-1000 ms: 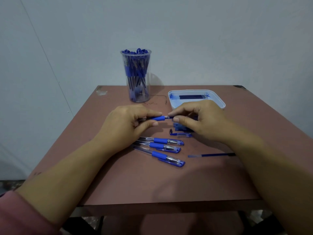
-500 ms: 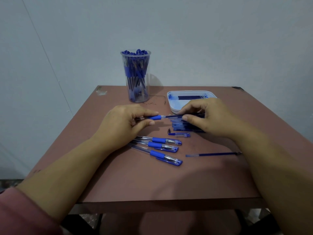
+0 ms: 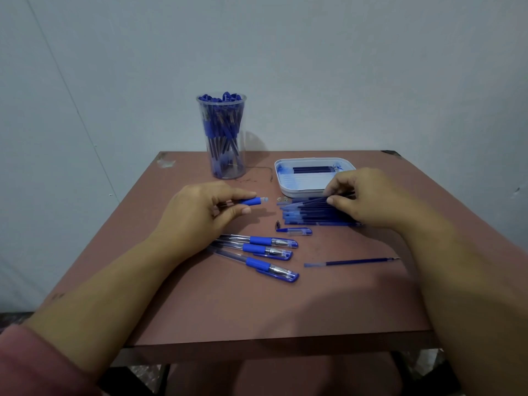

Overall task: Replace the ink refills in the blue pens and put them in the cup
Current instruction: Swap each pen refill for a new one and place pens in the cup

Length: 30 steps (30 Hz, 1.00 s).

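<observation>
Left hand (image 3: 200, 212) at 9 o'clock on the table (image 3: 257, 315), fingers wrapped round a barrel (image 3: 253, 201), its open end pointing to 3. Cup (image 3: 222, 135) at 11, upright, full of pens. Three pens (image 3: 257, 252) side by side at centre. Cap (image 3: 295, 231) and small tip (image 3: 277, 224) just beyond them. Pile (image 3: 308, 217) of refills at 2, against the tray (image 3: 300, 191). Right hand (image 3: 368, 198) pinches the top refill (image 3: 308, 202). Loose refill (image 3: 351, 263) at 4.
</observation>
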### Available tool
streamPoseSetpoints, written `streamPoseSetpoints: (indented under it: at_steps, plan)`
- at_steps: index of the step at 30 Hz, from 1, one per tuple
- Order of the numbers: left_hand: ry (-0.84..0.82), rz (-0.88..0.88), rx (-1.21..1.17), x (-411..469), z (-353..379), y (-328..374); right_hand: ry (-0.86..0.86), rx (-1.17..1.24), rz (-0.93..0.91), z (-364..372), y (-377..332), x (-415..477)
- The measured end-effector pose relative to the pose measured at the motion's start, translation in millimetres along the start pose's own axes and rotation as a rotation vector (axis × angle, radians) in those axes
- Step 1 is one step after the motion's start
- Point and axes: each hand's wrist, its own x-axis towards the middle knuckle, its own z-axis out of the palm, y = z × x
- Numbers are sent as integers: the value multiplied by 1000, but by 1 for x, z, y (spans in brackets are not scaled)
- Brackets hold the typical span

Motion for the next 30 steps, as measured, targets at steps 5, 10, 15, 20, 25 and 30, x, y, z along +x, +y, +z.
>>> streamPoseSetpoints:
  at_steps: [5,10,15,20,25,30]
  plan:
    - [-3,-12,-6,-1,0,0,-36,-38,20,2,-1,0]
    - [-10,-22,-6,-2,1,3,-76,-145,9,5,-2,0]
    - [-7,-12,4,-2,-1,3,11,-103,-60,8,-4,3]
    - [2,-2,6,0,-1,1,64,-128,-114,4,-4,15]
    - [4,6,-2,3,0,-1,2,-163,-47,-7,2,51]
    - [2,10,-4,4,-1,-3,-169,-264,47,-3,14,85]
